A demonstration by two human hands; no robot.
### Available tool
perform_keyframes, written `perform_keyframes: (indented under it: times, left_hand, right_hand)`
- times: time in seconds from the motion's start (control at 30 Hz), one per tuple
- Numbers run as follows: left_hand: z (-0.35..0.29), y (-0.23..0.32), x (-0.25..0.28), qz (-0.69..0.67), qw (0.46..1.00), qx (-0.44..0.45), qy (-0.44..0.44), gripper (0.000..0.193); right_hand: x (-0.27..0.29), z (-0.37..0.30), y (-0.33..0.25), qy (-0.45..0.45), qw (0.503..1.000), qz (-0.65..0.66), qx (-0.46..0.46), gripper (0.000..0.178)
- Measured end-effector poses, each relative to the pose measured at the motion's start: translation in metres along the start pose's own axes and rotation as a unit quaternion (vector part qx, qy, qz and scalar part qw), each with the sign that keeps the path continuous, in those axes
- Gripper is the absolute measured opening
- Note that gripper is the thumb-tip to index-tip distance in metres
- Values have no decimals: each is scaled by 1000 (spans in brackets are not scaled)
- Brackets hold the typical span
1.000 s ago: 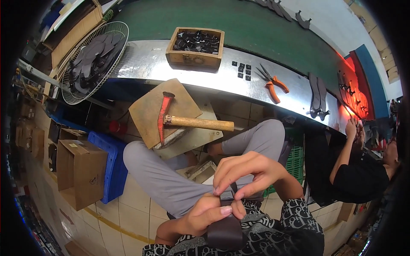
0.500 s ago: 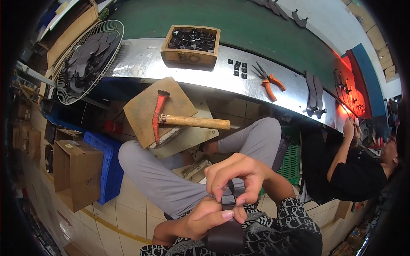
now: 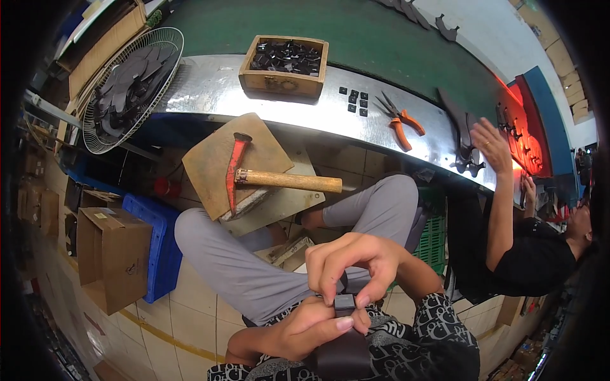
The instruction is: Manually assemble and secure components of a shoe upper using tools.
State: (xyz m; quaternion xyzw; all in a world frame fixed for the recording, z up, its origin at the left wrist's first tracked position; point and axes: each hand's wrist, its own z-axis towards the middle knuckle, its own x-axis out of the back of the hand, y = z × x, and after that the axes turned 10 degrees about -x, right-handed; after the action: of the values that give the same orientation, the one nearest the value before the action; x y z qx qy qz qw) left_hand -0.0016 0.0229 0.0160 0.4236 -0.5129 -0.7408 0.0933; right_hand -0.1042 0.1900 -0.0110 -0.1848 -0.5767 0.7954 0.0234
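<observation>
Low in front of my lap, my left hand (image 3: 314, 328) is closed round a dark brown leather-like strap (image 3: 343, 355), whose wide end hangs over my shirt. A small black square clip (image 3: 345, 303) sits on the strap by my left thumb. Thumb and fingertip of my right hand (image 3: 356, 263) pinch the clip from its two sides. A narrow dark part of the strap rises under my right palm, mostly hidden. Beyond my knees, a hammer (image 3: 289, 181) with a red head and wooden handle lies on a tan board (image 3: 267, 149).
On the metal bench edge stand a wooden box (image 3: 286, 86) of black clips, several loose clips (image 3: 352, 100) and orange-handled pliers (image 3: 406, 122). A wire basket (image 3: 95, 136) of dark pieces is at left. At right, a co-worker's hand (image 3: 494, 147) is over dark straps (image 3: 469, 133) near a red-lit machine (image 3: 530, 136).
My hands stay nearly in place, still on the strap and clip, shifting slightly right. The co-worker's hand has swung left over the bench, and another dark strap now lies with those there.
</observation>
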Motion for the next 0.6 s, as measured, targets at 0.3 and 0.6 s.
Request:
perform_keyframes:
  times: [0.3,0.6]
  left_hand:
    - [0,0,2,-10,1000,-13,14,34]
    - [-4,1,6,35,999,-19,-18,35]
  right_hand:
    - [-3,-2,0,28,999,-18,8,35]
    - [-9,-9,-13,74,996,-18,-37,32]
